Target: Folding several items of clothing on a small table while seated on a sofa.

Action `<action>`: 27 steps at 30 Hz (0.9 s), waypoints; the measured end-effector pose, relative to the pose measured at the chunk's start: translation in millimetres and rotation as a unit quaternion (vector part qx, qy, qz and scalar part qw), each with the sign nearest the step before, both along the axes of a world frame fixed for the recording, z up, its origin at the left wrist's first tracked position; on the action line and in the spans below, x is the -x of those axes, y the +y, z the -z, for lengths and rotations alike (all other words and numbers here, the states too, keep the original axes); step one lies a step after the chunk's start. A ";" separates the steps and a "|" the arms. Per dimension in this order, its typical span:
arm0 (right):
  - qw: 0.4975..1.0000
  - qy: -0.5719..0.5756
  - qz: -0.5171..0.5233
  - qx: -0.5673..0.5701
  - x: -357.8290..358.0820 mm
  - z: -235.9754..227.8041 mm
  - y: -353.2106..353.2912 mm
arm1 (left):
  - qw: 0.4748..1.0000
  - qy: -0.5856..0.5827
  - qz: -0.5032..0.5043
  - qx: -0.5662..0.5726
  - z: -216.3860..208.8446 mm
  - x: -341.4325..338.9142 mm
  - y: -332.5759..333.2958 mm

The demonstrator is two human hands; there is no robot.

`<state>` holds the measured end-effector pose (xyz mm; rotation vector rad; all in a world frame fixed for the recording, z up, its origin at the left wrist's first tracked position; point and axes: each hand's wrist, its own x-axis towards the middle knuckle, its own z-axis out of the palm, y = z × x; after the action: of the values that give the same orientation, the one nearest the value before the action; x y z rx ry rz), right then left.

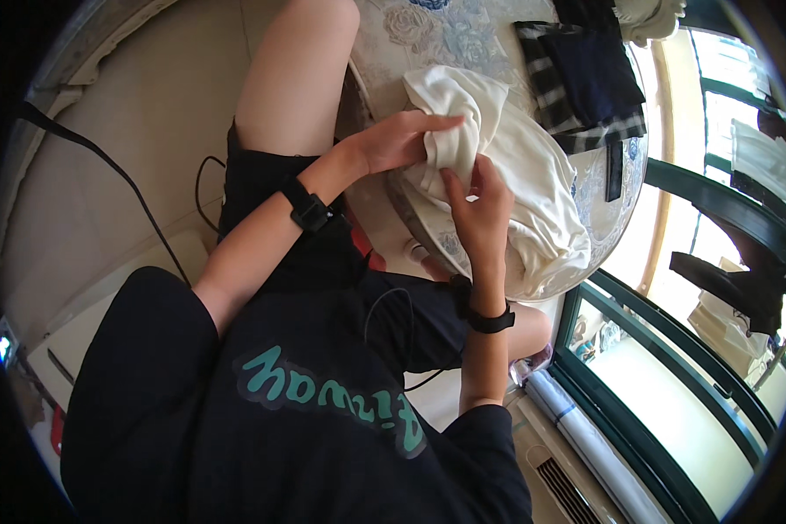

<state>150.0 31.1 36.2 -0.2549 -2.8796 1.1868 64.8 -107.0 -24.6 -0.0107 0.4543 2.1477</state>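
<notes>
A creamy white garment (533, 183) lies bunched and creased over the near part of a round table (463, 35). Its exact kind does not show. My left hand (399, 141) grips a gathered fold at the garment's left side, thumb on top and the other fingers mostly hidden by cloth. Just right of and below it, my right hand (485, 205) pinches the same fold between thumb and fingers. Part of the garment drapes toward the table's near rim. Both wrists wear black bands.
Folded dark clothing (589, 79), partly black-and-white checked, lies on the table's far right, with a narrow black object (614, 170) below it. Green-framed windows (672, 332) stand at right. A rolled pale sheet (576, 428) leans beneath them. A black cable (122, 162) hangs at left.
</notes>
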 end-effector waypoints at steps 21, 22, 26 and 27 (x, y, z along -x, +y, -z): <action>0.982 -0.010 0.148 0.114 -38.6 -21.1 27.5 | 0.957 0.265 0.096 0.064 23.9 -10.6 -3.5; 0.983 -0.007 0.147 0.114 -38.6 -23.7 27.7 | 0.953 0.281 0.088 0.072 18.5 -9.1 -4.2; 0.979 -0.026 0.155 0.128 -34.5 -29.2 26.9 | 0.940 0.310 0.077 0.120 14.4 -8.3 -3.0; 0.979 -0.018 0.158 0.130 -34.3 -29.9 27.1 | 0.939 0.312 0.077 0.118 16.9 -8.2 -0.8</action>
<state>184.3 58.2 66.2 -0.7151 -2.5698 1.4967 73.0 -107.7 -41.5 0.5679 1.0409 1.8973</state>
